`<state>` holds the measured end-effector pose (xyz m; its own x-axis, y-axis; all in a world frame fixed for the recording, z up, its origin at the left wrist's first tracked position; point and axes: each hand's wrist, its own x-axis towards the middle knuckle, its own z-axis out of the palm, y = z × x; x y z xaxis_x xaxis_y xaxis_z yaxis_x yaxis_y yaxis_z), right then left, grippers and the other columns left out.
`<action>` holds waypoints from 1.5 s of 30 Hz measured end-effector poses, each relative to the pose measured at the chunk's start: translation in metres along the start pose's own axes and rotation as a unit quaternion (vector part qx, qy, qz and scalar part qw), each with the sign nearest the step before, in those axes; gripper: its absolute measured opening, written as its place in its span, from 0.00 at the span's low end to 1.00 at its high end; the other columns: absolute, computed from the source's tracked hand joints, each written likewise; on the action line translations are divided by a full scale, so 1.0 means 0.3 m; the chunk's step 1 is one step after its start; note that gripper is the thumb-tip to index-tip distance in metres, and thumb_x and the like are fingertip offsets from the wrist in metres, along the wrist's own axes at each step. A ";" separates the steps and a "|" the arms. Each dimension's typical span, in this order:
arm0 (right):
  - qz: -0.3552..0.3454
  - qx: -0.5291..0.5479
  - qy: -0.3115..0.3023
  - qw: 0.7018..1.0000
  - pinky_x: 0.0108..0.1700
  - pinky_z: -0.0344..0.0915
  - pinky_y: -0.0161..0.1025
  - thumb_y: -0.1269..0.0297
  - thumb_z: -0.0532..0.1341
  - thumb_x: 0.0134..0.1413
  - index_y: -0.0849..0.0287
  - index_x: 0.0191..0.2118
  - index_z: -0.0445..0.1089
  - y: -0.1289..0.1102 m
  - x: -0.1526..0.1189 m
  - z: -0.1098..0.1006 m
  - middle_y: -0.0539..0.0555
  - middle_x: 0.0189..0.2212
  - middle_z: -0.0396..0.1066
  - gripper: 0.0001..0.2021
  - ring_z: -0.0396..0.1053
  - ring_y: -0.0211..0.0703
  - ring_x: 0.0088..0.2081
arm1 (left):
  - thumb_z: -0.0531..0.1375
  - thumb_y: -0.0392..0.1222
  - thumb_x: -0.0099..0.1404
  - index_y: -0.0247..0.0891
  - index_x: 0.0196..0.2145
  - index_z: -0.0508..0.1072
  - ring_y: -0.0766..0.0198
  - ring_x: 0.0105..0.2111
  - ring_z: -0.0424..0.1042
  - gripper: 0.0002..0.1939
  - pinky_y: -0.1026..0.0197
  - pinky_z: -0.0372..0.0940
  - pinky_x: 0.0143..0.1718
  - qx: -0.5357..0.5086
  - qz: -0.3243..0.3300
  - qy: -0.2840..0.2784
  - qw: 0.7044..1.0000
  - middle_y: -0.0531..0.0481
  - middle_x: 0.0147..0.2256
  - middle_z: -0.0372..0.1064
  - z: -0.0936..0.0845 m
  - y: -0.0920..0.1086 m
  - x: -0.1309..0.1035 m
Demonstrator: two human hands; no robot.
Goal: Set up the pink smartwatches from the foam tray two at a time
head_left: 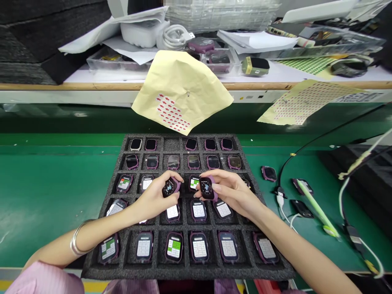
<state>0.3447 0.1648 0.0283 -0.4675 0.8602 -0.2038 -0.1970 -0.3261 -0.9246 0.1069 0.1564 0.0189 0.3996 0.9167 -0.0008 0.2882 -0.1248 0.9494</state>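
Observation:
A smartwatch body [169, 187] with a purple case and a lit dial is gripped between the thumb and fingers of my left hand [157, 200]. My right hand [234, 192] pinches a second purple smartwatch [206, 188], its dial also lit and turned toward me. Both hands hover over the middle of a black foam tray [186, 272] divided into square compartments. Most compartments hold a watch; the front ones show white or green grids, such as this watch [174, 246], while those at the back have dark screens. My hands hide some middle compartments.
Right of the tray lie a purple watch [269, 173], a green pen-like tool [318, 208] and cables [280, 200] on the green mat [55, 179]. Yellow sticker sheets [183, 90] hang from the shelf edge. Papers, plastic trays and a green watch [255, 66] crowd the shelf.

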 end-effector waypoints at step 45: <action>0.029 0.092 -0.056 0.994 0.51 0.68 0.53 0.72 0.61 0.55 0.55 0.54 0.67 0.011 0.001 0.007 0.58 0.49 0.72 0.20 0.73 0.53 0.48 | 0.57 0.30 0.59 0.40 0.50 0.66 0.63 0.37 0.67 0.21 0.58 0.73 0.37 -0.278 -0.081 -0.047 0.956 0.49 0.39 0.66 0.024 -0.020 0.004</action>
<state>0.3421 0.1632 0.0258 -0.5731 0.7926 -0.2083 -0.3168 -0.4487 -0.8357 0.1120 0.1555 0.0109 0.4731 0.8654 -0.1648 -0.1431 0.2601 0.9549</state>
